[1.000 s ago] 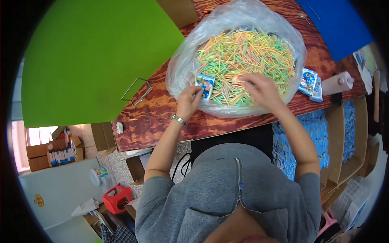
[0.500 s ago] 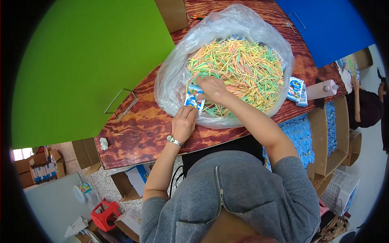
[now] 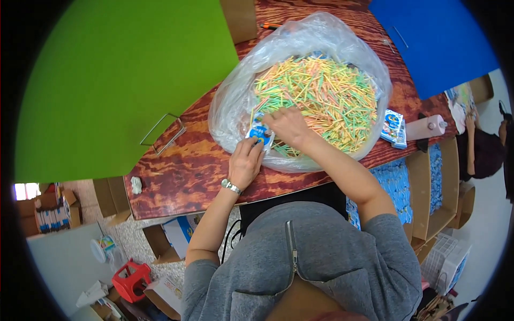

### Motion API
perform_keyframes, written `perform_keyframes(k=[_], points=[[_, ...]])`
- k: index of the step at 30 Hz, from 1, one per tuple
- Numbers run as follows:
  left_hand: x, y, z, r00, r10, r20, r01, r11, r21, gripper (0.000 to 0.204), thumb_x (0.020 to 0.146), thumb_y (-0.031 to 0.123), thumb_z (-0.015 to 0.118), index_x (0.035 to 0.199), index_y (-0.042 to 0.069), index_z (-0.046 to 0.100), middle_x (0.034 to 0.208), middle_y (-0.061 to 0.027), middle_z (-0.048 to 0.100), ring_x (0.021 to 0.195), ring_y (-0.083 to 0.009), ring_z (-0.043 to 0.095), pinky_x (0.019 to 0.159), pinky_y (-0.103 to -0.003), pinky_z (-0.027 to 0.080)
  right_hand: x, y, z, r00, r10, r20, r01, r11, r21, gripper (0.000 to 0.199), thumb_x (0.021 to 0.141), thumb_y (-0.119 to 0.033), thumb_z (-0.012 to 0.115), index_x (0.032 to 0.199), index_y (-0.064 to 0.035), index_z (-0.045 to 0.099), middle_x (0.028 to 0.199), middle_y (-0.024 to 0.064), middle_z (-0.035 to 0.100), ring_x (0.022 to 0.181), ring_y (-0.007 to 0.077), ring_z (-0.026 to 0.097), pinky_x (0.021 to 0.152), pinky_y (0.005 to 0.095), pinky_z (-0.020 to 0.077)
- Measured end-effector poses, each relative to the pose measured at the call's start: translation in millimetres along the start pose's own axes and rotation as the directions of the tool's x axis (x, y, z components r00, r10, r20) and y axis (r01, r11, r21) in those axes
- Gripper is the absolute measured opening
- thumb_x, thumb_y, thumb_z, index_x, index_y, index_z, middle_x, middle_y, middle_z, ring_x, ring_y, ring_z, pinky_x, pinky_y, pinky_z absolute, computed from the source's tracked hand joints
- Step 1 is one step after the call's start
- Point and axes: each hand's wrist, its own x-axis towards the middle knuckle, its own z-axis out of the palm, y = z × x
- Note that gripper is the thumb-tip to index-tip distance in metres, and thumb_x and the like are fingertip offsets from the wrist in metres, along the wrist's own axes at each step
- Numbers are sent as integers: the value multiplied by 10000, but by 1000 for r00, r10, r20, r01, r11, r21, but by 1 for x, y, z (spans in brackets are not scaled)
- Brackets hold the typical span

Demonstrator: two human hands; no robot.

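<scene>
A blue and white packet (image 3: 259,136) lies at the left side of a large open clear plastic bag (image 3: 231,120). My left hand (image 3: 245,163), with a metal watch on its wrist, pinches the packet's near edge. From the right, my right hand (image 3: 289,128) reaches over the bag, its bent fingers at the packet's upper right; its fingertips are partly hidden. Thin pastel sticks (image 3: 326,91) in yellow, green and pink fill the bag, right beside my right hand.
The bag rests on a red-brown wood-patterned table (image 3: 176,184). A green panel (image 3: 128,85) stands left, a blue panel (image 3: 433,43) right. Right of the bag are more packets (image 3: 393,127) and a pale pink bottle (image 3: 426,127). Cardboard boxes (image 3: 422,182) hold blue packets. Another person's arm (image 3: 471,139) shows far right.
My right hand's fingers have shifted at the packet's top, and the packet sits more tilted between both hands. The whole view has shifted slightly.
</scene>
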Motion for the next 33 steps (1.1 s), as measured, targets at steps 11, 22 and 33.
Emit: perform_keyframes(k=[11,22,33], points=[[37,-16,-5,930,-363,61,347,811,-471,198,888,150,661,987,-21,663,813,-86,625,750,-184,573,673,-310,463,-1,19,-61,974,30,-222,72,895,440,104,848,-148,648,920,-74,636,804,108,651,715,288,646,599,412,503],[31,-10,11,860,-467,207,473,576,-667,200,797,165,787,740,28,654,667,28,613,613,-32,486,524,-222,397,-17,6,-52,995,7,-102,63,748,661,184,863,-183,642,964,-33,608,770,135,634,727,334,634,653,422,491],[29,-2,13,891,-418,176,422,620,-662,225,809,96,776,731,53,570,709,46,585,651,-20,476,562,-195,394,24,156,-57,554,752,357,-759,632,-156,600,925,-570,473,1060,-24,683,1089,168,682,1032,343,645,859,483,493]])
